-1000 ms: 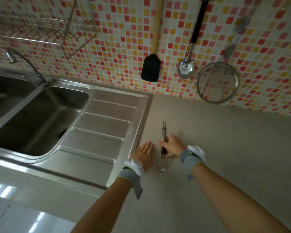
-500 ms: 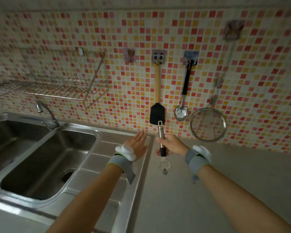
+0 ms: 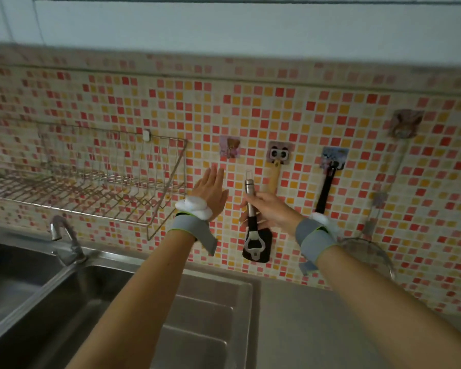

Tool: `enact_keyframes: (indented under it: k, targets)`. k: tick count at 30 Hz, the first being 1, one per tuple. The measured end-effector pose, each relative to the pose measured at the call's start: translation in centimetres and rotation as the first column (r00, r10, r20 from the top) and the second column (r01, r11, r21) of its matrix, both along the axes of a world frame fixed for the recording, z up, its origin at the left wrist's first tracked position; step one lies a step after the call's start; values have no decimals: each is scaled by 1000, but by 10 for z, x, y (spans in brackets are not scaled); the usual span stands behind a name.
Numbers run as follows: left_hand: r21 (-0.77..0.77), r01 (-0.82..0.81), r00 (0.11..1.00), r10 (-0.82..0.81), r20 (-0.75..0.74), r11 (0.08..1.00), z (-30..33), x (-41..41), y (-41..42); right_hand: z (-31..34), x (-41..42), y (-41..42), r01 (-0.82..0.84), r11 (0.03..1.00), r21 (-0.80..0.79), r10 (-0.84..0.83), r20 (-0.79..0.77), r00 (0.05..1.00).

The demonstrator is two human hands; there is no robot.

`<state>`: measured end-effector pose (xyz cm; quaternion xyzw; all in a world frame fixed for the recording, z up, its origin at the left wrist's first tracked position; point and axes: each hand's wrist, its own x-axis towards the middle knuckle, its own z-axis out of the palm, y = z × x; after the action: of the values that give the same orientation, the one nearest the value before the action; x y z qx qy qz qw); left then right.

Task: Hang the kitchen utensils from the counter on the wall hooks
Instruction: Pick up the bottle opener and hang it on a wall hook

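Observation:
My right hand (image 3: 270,210) grips a metal bottle opener (image 3: 250,187) by its handle, held upright with the wire loop on top and the opener head hanging below. It is raised in front of the tiled wall, below and between two sticker hooks. The left sticker hook (image 3: 229,147) carries nothing. A wooden-handled black spatula (image 3: 274,174) hangs from the panda hook (image 3: 279,154), partly hidden behind the opener. My left hand (image 3: 210,189) is flat and open, fingers up, just under the bare hook.
A black-handled ladle (image 3: 326,186) hangs from a third hook (image 3: 333,157). A wire strainer (image 3: 367,251) hangs from the far right hook (image 3: 405,123). A wire dish rack (image 3: 91,182) is mounted at left, above the tap (image 3: 64,237) and steel sink (image 3: 202,315).
My right hand picked the bottle opener up from the counter and raised it to hook height. My left hand rose alongside it. The view tilted up toward the wall.

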<state>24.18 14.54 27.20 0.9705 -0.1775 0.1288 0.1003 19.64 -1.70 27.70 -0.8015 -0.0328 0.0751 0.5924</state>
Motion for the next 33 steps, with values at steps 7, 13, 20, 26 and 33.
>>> enact_keyframes:
  k: [7,13,20,26,33]
  targets:
    - [-44,37,997,-34,75,998,-8,61,-2,-9,58,19,48,998,44,-54,139,989]
    - [20,31,998,-32,54,999,-29,93,2,-16,101,32,92,989,115,-115,220,969]
    - [21,26,998,-27,50,999,-41,104,5,-20,124,38,65,986,156,-93,180,979]
    - [31,36,995,-38,88,999,-43,103,6,-34,135,36,113,991,70,-121,131,984]
    - [50,101,986,-107,127,994,-39,105,17,-11,145,36,219,846,-486,-96,267,959]
